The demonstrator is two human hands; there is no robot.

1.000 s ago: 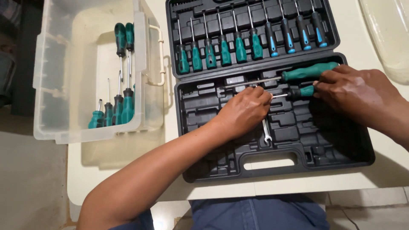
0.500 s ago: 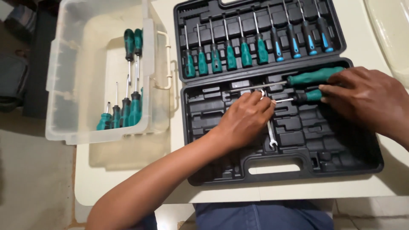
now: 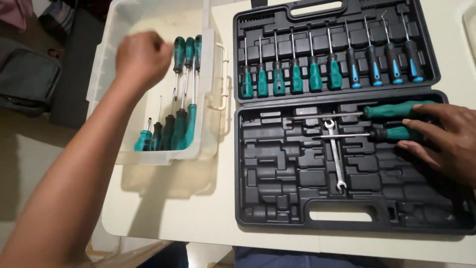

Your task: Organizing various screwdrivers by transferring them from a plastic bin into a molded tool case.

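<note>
two hands: left hand (image 3: 141,58) over bin (image 3: 114,30), right hand (image 3: 441,141) on case (image 3: 277,218).

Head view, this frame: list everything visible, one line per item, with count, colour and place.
Tool case: one, black, open flat on the table, right.
Small screwdrivers: about ten, teal and blue handles, slotted in a row in the case's upper half.
Large screwdrivers: two, teal and black handles, in the lower half.
Spanner: one, silver, lying upright in the lower half.
Storage bin: one, clear plastic, left of the case.
Loose screwdrivers: about eight, teal and black, inside the bin.
Table: one, cream.
Bag: one, dark, on the floor, far left.
Left hand: blurred, over the bin.
Right hand: fingers on the lower large screwdriver's handle.
</note>
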